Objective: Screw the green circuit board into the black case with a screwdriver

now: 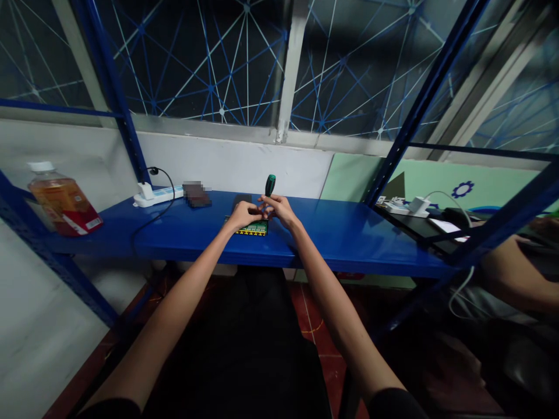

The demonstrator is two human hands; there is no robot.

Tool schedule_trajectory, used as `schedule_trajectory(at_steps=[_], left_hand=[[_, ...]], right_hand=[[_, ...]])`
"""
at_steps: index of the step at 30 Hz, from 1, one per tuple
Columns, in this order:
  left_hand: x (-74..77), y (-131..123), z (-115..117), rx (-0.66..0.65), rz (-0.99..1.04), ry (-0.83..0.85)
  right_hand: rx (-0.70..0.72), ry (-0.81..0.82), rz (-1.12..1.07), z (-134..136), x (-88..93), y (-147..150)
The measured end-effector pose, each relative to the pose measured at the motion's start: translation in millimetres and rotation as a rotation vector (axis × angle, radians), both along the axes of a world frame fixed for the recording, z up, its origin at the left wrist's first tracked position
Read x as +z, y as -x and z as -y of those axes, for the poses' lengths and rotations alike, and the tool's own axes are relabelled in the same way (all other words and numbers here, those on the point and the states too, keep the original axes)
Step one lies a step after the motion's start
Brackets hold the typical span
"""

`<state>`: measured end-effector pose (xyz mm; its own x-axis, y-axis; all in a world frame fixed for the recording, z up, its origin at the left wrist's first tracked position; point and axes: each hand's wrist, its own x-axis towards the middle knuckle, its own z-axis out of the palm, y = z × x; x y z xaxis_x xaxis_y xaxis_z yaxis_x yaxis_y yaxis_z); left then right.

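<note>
A small green circuit board [252, 228] with a yellow edge lies near the front of the blue shelf [349, 238]. My left hand [243, 216] rests on the board with its fingers curled over it. My right hand [276, 209] is closed around a screwdriver [270, 185] with a green and black handle. The screwdriver stands upright and its tip points down at the board. The two hands touch each other above the board. The tip itself is hidden by my fingers.
A white power strip [154, 195] with a black cable lies at the back left. A bottle of amber liquid [62, 201] stands at the far left. A dark flat object [197, 195] lies behind the board. White chargers [413, 206] and another person's arm [519, 273] are at the right.
</note>
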<state>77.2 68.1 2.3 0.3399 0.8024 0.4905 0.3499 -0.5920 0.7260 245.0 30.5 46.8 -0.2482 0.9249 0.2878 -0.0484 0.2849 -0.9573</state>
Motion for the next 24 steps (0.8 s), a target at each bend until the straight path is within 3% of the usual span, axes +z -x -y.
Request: schedule_trajectory(at_steps=[24], left_hand=[[5.1,-0.1,5.1,-0.03,-0.007,0.002]], right_hand=[[-0.106,-0.045,-0.007,-6.8,-4.7,0.5]])
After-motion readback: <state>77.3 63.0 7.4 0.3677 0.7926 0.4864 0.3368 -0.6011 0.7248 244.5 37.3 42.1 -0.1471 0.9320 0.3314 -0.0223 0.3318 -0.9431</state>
